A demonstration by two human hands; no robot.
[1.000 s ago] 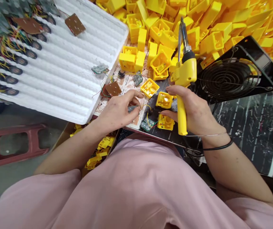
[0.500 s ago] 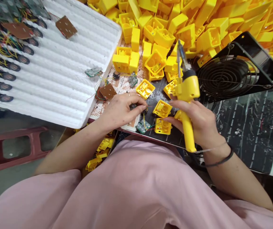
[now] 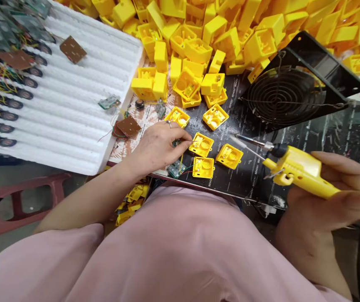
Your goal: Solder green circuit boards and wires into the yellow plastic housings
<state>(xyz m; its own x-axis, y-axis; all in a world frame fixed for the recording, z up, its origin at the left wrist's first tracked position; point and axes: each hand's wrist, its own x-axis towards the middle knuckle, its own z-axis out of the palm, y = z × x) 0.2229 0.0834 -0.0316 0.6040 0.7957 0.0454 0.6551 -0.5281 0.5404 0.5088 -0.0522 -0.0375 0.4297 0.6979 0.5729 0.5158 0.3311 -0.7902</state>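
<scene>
Now | left hand (image 3: 162,144): fingers pinch one thin wire (image 3: 193,141), just beside open yellow plastic housing (image 3: 201,145) | right hand (image 3: 327,207): fingers wrap yellow plastic soldering gun (image 3: 304,165), over black table (image 3: 238,182)

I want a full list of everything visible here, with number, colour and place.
Soldering gun: one, yellow, in right hand
Small open housings: five, yellow, near left hand
Other housings: many, yellow, mostly piled at top
Foam tray: one, white, left
Speakers: many, black, mostly on tray
Circuit boards: many, green or brown, mostly on tray
Wires: many, mixed colours, among boards
Fan: one, black, right
Table: one, mostly black, centre
Stool: one, red, lower left
Shirt: one, pink, bottom
Left hand: one, bare, centre
Right hand: one, bare, right
</scene>
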